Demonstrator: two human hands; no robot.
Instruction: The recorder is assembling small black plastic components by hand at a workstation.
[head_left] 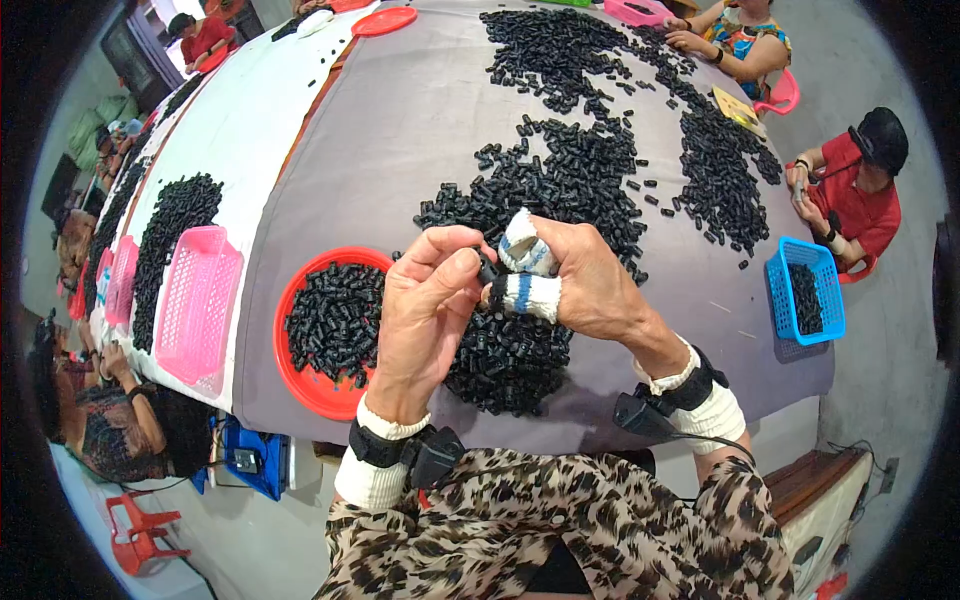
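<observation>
Over the near part of the table, my left hand [422, 315] pinches a small black cylindrical piece [487, 268] between thumb and fingers. My right hand [603, 282] meets it from the other side, closed, with white blue-striped cloth covers [530, 295] on its thumb and finger. Its fingertips touch the same piece; the exact grip is partly hidden. Below and beyond my hands lie heaps of similar black pieces [510, 365]. Just left of my left hand stands a round red tray [290, 375] full of them.
Grey cloth covers the table [340, 190]. A pink basket [200, 300] stands at the left, a blue basket [808, 285] with black pieces at the right edge. More black heaps [545, 55] lie far off. Other people sit around, one in a red shirt [868, 205] at the right.
</observation>
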